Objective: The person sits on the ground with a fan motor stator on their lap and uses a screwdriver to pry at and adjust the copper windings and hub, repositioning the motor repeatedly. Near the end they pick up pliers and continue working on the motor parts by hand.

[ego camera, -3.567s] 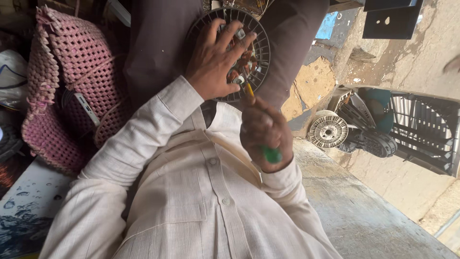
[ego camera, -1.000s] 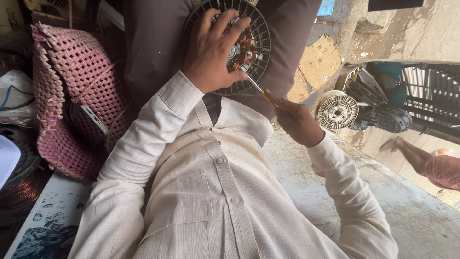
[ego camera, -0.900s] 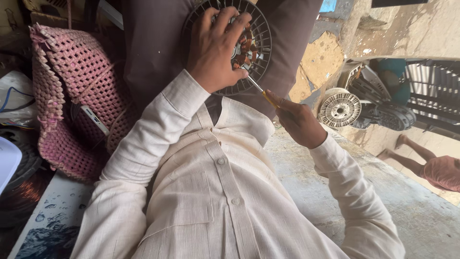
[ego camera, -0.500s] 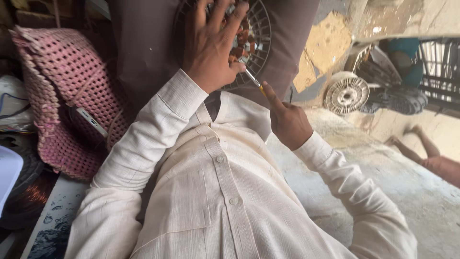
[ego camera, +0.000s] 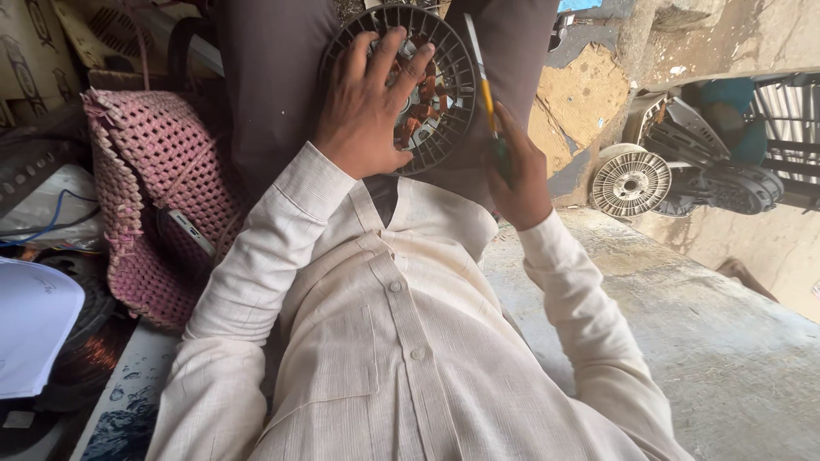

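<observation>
A round dark finned motor housing (ego camera: 451, 81) with copper windings inside lies on my lap, between brown trouser legs. My left hand (ego camera: 367, 111) lies flat on it, fingers spread across its left half. My right hand (ego camera: 521, 175) grips a screwdriver (ego camera: 483, 77) with a yellow shank and green handle. The tool stands nearly upright along the housing's right rim, tip pointing away from me. My pale cream shirt fills the lower part of the view.
A pink woven basket (ego camera: 145, 196) stands at my left, with a white sheet (ego camera: 34, 333) and a copper coil (ego camera: 85, 350) below it. A second finned disc (ego camera: 630, 182) and dark fan parts (ego camera: 726, 171) lie at the right on the concrete floor (ego camera: 709, 341).
My right hand has drawn the screwdriver tip out of the housing's middle and swung it upright beside the right rim. The left hand stays spread on the housing.
</observation>
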